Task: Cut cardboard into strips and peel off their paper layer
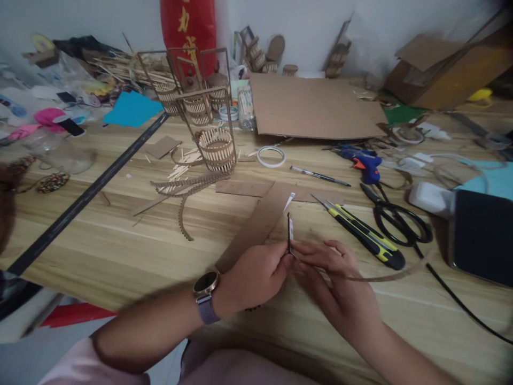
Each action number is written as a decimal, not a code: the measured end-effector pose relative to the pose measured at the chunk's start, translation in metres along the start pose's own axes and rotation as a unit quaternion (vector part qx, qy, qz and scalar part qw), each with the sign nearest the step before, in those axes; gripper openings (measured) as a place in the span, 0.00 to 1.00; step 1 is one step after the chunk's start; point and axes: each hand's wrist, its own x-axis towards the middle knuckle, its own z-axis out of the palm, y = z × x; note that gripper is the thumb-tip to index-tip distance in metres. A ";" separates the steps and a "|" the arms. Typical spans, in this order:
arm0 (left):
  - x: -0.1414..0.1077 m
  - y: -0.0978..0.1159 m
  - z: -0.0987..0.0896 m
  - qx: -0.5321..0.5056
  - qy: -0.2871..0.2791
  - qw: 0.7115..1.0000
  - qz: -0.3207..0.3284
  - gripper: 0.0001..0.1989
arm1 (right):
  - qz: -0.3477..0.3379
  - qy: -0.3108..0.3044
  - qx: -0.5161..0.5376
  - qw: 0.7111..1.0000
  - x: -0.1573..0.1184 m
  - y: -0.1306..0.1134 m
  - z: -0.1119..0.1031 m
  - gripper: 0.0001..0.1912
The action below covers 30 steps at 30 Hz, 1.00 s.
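Note:
My left hand (256, 274), with a watch on its wrist, is closed, thumb and fingers pinching a narrow cardboard strip (377, 279). From the pinch a dark-edged end stands upright, a white piece (291, 227) against it. My right hand (340, 283) meets the left at the same spot, its fingertips closed on the strip, which trails off in a curve to the right. Under the hands lies a wider cardboard piece (252, 224), crossing another flat strip (240, 188). A yellow-black utility knife (360, 232) rests right of my right hand.
Beyond the hands stand several small stick baskets (217, 149) with tall handles. Around lie curled corrugated strips (184, 214), a tape roll (271, 156), a pen (320, 175), black scissors (401, 222), a blue glue gun (367, 164) and a large cardboard sheet (312, 107).

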 end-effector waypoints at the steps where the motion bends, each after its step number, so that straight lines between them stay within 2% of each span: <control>1: 0.000 0.000 0.000 0.000 0.002 1.000 0.002 0.11 | -0.001 -0.001 0.001 1.000 -0.001 0.000 0.000 0.04; 16: -0.001 0.003 -0.002 -0.030 -0.014 0.999 0.017 0.12 | 0.024 -0.001 0.029 0.999 0.000 -0.001 -0.004 0.04; 23: -0.001 0.002 -0.002 -0.042 0.015 0.999 0.003 0.12 | 0.008 0.014 0.026 1.000 0.001 -0.003 -0.003 0.04; 30: -0.001 0.003 0.000 0.009 0.008 1.000 -0.018 0.12 | 0.014 -0.007 0.031 0.999 -0.002 -0.005 -0.001 0.06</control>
